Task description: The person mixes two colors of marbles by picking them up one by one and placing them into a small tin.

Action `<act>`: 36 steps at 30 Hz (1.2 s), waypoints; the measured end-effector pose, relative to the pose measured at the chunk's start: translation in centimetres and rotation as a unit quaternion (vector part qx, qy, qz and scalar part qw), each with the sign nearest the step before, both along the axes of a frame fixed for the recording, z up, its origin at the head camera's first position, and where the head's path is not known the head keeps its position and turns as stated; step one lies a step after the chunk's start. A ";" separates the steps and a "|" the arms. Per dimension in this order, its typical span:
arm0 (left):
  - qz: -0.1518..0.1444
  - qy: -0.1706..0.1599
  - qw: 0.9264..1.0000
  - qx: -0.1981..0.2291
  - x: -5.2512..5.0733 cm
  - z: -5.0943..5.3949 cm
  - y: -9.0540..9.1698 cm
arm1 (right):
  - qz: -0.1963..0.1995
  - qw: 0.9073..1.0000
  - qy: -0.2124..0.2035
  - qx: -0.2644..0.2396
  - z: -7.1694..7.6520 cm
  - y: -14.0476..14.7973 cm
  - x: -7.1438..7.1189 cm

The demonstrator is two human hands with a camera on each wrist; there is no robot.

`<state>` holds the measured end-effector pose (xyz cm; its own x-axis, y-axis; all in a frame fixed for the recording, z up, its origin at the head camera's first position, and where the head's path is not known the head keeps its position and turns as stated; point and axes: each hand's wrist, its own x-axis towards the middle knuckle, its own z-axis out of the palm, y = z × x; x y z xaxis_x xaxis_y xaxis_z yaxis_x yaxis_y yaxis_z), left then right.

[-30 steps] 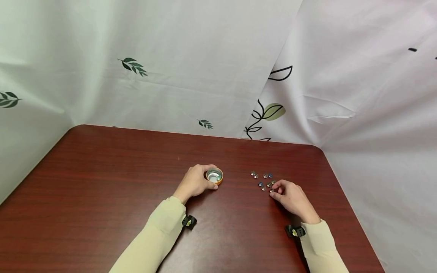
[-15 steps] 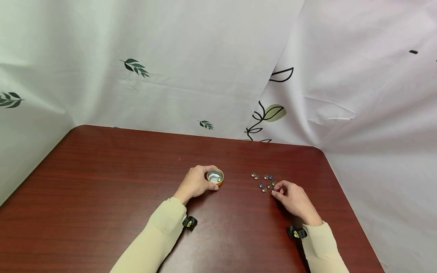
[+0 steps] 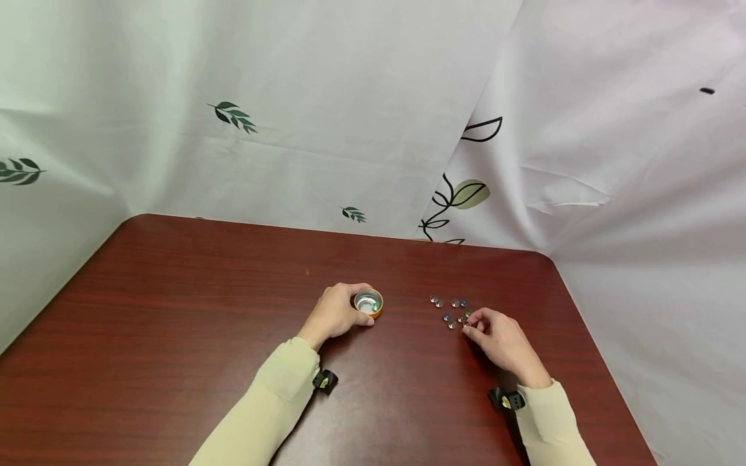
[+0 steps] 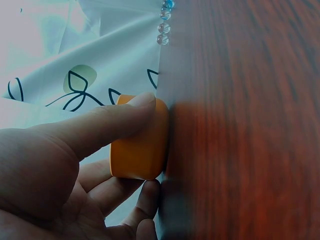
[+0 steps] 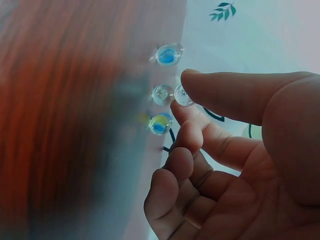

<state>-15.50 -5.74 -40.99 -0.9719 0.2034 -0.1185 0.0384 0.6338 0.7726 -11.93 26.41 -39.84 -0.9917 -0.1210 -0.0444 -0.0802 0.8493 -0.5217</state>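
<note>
My left hand [image 3: 335, 314] grips a small round orange tin [image 4: 140, 137] with a silvery inside, thumb on one side and fingers on the other. A greenish marble [image 3: 375, 307] shows inside the tin in the head view. Further right, my right hand [image 3: 502, 340] pinches a clear glass marble [image 5: 184, 95] between thumb and index fingertips, just above the table. Close by its fingertips are a clear marble [image 5: 162, 95], a blue-centred marble [image 5: 168, 54] and a yellow-and-blue marble [image 5: 160, 124].
Several more marbles [image 3: 439, 303] lie loosely scattered between the tin and my right hand. The dark red wooden table [image 3: 192, 310] ends at a white leaf-patterned curtain [image 3: 291, 129] behind and at the sides.
My right thumb and index finger have closed on a marble at the near edge of the group and moved it slightly. My left hand and the tin stay put; the head view shifts a little.
</note>
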 end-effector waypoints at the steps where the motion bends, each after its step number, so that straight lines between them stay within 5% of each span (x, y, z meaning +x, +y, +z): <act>1: 0.000 -0.001 1.000 0.000 0.0 0.0 0.0 | 0.000 1.000 0.000 0.000 0.0 0.0 0.0; 36: 0.006 -0.003 1.000 -0.004 0.0 0.0 0.1 | 0.017 0.998 0.054 -0.010 1.1 -2.7 -0.9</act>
<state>-15.49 -5.66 -40.98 -0.9736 0.1904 -0.1261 0.0259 0.6405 0.7675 -12.87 23.76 -38.71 -0.9857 -0.1554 0.0658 -0.1666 0.8343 -0.5255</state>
